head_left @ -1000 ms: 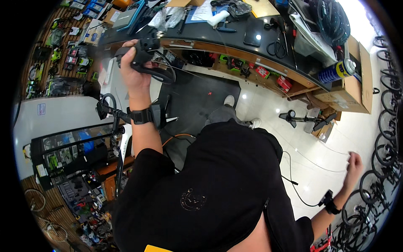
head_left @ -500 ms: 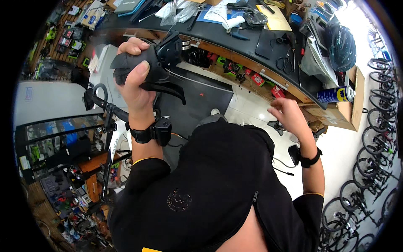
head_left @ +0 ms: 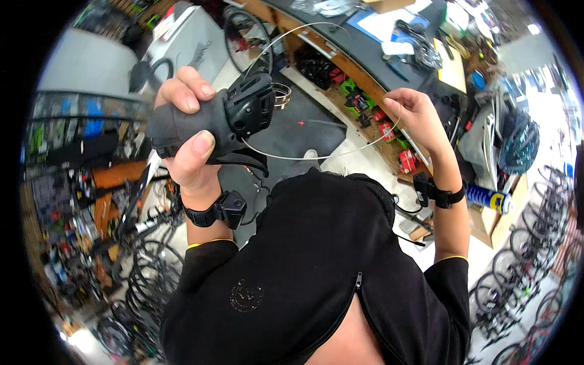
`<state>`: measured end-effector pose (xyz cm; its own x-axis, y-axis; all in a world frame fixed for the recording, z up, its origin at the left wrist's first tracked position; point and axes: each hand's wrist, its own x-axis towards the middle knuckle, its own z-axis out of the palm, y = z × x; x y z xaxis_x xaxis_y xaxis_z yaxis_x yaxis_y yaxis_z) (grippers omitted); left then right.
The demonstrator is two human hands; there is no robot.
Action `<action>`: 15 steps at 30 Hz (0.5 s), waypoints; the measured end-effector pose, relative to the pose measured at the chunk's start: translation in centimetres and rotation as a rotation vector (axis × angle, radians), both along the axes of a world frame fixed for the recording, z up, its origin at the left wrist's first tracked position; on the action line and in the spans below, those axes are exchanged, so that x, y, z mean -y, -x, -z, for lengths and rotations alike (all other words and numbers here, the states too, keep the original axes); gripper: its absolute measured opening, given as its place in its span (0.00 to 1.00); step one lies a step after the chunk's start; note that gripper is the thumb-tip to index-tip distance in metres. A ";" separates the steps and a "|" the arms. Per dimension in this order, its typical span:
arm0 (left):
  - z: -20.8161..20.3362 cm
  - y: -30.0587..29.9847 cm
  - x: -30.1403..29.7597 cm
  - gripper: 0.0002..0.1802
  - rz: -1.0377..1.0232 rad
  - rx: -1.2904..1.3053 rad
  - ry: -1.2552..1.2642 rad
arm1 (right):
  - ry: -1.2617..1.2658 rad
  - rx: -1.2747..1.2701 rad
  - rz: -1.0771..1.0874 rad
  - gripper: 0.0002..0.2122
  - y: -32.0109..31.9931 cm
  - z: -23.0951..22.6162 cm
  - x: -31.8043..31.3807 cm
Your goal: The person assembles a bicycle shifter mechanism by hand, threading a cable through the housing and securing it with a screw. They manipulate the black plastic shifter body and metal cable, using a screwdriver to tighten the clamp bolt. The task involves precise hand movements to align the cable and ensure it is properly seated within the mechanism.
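Black brake-shift lever [head_left: 228, 118] raised in left grip; thin steel cable [head_left: 304, 157] arcs from it to right grip.

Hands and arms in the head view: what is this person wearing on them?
Both hands, left hand and right hand, are bare, without gloves. Each wrist carries a black strap with a small black boxy device: left wrist strap, right wrist strap. Black sleeves end above the elbows, edged with a thin yellow line.

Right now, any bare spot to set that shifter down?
The dark floor mat between the left hand gripping the shifter and the workbench looks bare. The benchtop is crowded with papers and tools, the shelf below packed. The right hand pinches the cable.
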<state>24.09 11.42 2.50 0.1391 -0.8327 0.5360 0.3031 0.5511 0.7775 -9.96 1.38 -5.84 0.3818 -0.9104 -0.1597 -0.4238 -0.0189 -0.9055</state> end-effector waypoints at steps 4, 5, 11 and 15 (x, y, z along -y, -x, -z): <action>-0.5 1.2 -4.6 0.21 -0.145 -0.022 0.035 | 0.037 0.034 -0.143 0.09 0.5 -0.1 -0.3; -0.7 1.8 -5.9 0.21 -0.191 -0.017 0.025 | 0.005 0.057 -0.179 0.09 0.7 0.1 -0.4; -0.7 5.9 -15.1 0.21 -0.466 0.064 -0.069 | -0.215 0.033 -0.585 0.06 1.8 2.1 -2.4; -1.1 8.7 -20.4 0.21 -0.619 0.046 -0.134 | -0.253 0.005 -0.835 0.06 0.6 4.0 -5.0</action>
